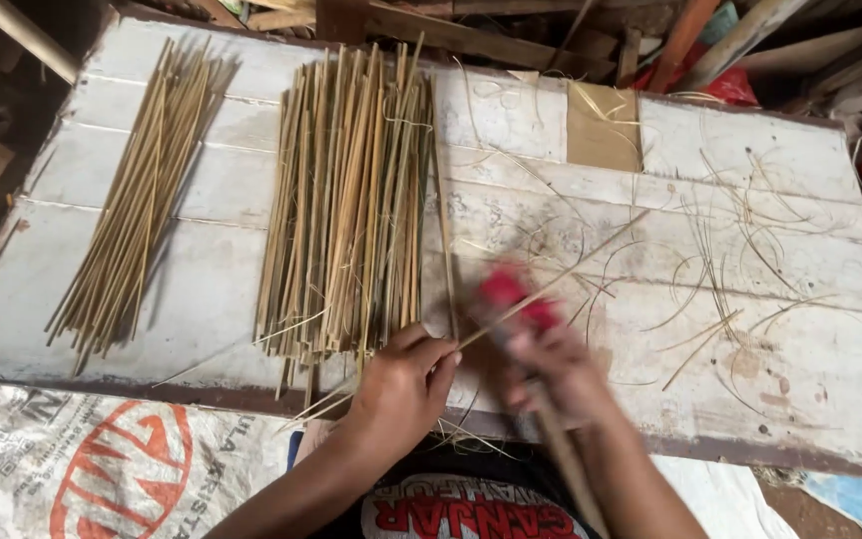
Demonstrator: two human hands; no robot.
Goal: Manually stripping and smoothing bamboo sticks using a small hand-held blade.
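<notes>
My left hand (403, 384) pinches the near end of a thin bamboo strip (561, 281) that slants up and to the right across the white wooden board (202, 289). My right hand (551, 364) is blurred with motion and grips a red-handled tool (516, 294) against that strip. Just left of my left hand lies a wide pile of bamboo strips (351, 200), laid lengthwise. A thinner bundle of bamboo sticks (142, 190) lies further left on the board.
Curled bamboo shavings (720, 260) litter the right half of the board. A brown cardboard patch (603, 128) sits at the far edge. Scrap wood (750, 40) is stacked behind. A printed woven sack (102, 459) covers the ground at the near left.
</notes>
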